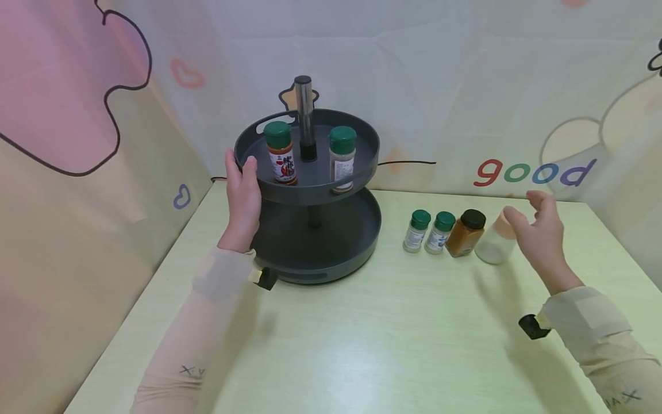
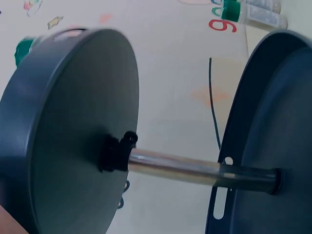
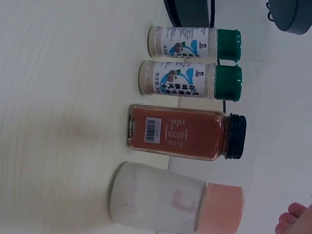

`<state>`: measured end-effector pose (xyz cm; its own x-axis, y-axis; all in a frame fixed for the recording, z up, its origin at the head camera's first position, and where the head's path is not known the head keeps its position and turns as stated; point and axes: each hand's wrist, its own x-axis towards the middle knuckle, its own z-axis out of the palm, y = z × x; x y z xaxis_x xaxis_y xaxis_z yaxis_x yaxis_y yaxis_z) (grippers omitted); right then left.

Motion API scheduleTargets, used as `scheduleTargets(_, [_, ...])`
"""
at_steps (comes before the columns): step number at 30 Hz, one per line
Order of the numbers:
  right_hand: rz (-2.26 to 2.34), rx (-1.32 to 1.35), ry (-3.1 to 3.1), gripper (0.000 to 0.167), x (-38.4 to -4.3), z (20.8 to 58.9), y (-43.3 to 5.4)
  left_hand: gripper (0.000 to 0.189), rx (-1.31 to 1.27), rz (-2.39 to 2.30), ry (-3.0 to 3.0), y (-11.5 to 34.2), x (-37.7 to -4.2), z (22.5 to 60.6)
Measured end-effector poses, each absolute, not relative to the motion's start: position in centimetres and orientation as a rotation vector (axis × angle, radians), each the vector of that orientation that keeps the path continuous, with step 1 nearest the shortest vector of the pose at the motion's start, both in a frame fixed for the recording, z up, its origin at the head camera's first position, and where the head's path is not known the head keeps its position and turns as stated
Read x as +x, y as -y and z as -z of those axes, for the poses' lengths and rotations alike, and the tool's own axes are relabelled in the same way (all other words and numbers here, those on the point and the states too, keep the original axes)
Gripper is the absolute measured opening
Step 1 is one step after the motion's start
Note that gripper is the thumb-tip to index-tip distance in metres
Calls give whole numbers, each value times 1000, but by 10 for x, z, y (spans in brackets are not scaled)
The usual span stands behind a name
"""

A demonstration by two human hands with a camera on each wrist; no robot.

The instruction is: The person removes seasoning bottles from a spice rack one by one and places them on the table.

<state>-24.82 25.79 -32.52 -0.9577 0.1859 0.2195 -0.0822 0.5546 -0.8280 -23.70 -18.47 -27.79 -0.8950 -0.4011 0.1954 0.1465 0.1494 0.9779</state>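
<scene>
The right hand [image 1: 543, 241] hangs above a jar [image 1: 493, 248] with a pink lid [image 3: 222, 208], thumb and fingers spread, holding nothing. If the thumb struck the lid from the side, the jar could tip into the brown bottle [image 1: 464, 236] standing just beside it. The left hand [image 1: 244, 201], its fingers fairly straight, touches the side of the upper tray [image 1: 315, 192]; too hard a push there might tilt or turn the tray and topple the two shakers [image 1: 283, 164] to that hand's right. The jar lies left of the right hand, just below its thumb, apparently untouched. Farther left stand the brown bottle and two small green-capped bottles [image 1: 415, 237].
</scene>
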Motion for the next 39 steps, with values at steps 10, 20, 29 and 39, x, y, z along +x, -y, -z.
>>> scheduleTargets(10, [-1370,11,2471,58,-243,315,-241,59,365,1823,2092,199,-257,271])
scheduleTargets(20, [-1372,147,2469,55,-239,305,-220,55,350,1908,2072,213,-269,270])
scheduleTargets(29, [-1358,253,2483,54,-236,295,-199,54,354,1928,2064,221,-274,274])
scheduleTargets(39, [-1362,327,2484,51,-233,290,-179,54,261,1949,2021,224,-271,277])
